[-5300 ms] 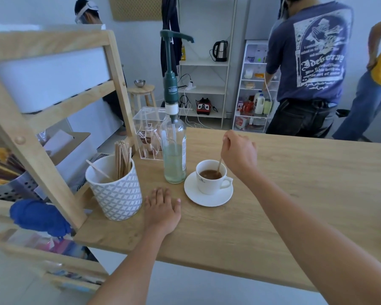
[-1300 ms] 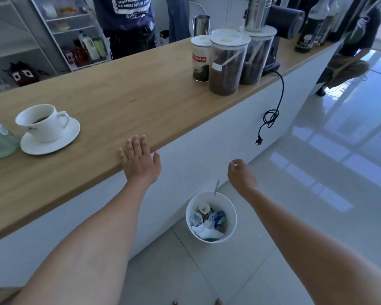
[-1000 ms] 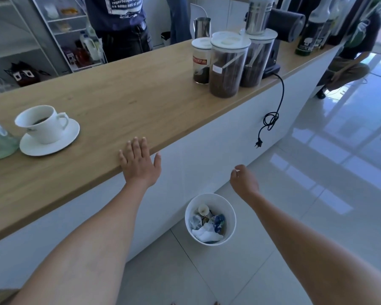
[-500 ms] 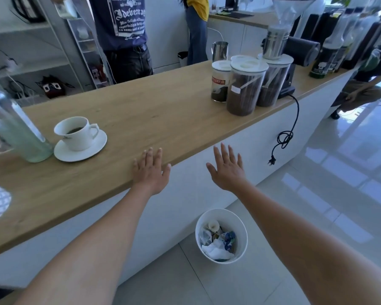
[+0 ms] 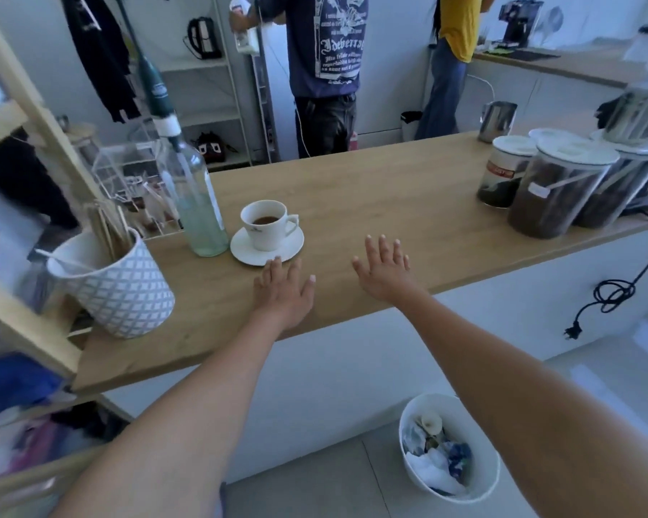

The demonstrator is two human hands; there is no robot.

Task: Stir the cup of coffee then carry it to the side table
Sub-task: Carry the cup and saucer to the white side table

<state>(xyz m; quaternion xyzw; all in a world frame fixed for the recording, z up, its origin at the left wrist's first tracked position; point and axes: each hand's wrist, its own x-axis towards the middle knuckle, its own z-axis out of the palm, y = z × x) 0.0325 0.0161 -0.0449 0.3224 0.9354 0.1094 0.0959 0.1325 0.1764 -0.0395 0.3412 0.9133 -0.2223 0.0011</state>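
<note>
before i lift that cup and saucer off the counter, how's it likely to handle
The cup only rests loose on its saucer, so it may slide if tilted. It looks like glazed ceramic: probably slick and breakable. The coffee sits low in the cup, so spilling seems unlikely. Both hands, left hand and right hand, are empty.

Your left hand [image 5: 283, 291] lies flat on the wooden counter [image 5: 371, 203], fingers spread, its fingertips just short of the saucer [image 5: 266, 245]. On that saucer stands the white cup [image 5: 264, 224], coffee low inside, handle pointing right. Your right hand [image 5: 384, 267] is spread wide and empty, palm down over the counter to the right of the saucer. A glass pump bottle [image 5: 197, 203] stands just left of the cup, and a patterned holder [image 5: 116, 287] of wooden sticks sits further left. Below the counter's edge a white bin [image 5: 449, 448] holds crumpled waste.
</note>
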